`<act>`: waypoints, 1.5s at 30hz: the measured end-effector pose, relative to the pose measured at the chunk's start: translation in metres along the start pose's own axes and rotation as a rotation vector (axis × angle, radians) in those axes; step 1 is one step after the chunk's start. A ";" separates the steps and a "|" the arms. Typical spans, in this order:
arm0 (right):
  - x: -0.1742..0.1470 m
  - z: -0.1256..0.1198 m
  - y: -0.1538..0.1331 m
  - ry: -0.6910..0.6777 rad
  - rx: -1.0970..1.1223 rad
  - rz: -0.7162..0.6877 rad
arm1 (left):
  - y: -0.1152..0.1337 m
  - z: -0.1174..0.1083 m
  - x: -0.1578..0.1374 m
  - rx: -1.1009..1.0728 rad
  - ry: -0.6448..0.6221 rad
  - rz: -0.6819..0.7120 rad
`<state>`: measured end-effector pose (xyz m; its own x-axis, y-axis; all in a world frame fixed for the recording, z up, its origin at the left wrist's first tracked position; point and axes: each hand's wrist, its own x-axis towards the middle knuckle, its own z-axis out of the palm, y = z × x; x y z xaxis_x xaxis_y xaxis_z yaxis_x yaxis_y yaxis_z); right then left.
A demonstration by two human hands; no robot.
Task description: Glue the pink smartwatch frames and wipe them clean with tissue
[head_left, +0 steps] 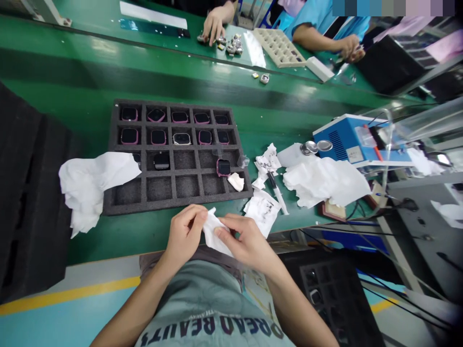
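Observation:
A white wipe (216, 235) is pinched between my two hands, just in front of the bench edge. My left hand (186, 231) grips its upper left end between thumb and fingers. From the other side, my right hand (243, 238) presses its thumb onto the same wipe. Beyond them lies a black foam tray (155, 206) with square compartments. Several smartwatch bodies, such as this pink-rimmed one (158, 137), sit in its upper rows. One pink-framed watch (223, 167) rests across a divider near the right side, beside a crumpled white scrap (236, 182).
A crumpled white cloth (85, 188) overlaps the tray's left side. To the right are stained wipes (263, 211), a syringe-like tube (278, 193), a bottle (291, 155), a cloth pile (325, 180) and a blue machine (361, 140). Across the bench, co-workers' hands (216, 24) handle small parts.

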<state>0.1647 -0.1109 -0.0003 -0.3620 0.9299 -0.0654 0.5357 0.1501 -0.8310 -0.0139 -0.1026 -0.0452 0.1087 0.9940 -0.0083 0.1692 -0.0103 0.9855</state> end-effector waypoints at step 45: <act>0.044 -0.014 -0.002 0.075 0.121 -0.057 | -0.008 -0.004 -0.001 0.039 -0.322 -0.027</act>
<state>0.1581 -0.0661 0.0063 -0.3287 0.9442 0.0216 0.4188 0.1662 -0.8927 -0.0196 -0.1035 -0.0523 0.4066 0.9088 -0.0936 0.2130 0.0053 0.9770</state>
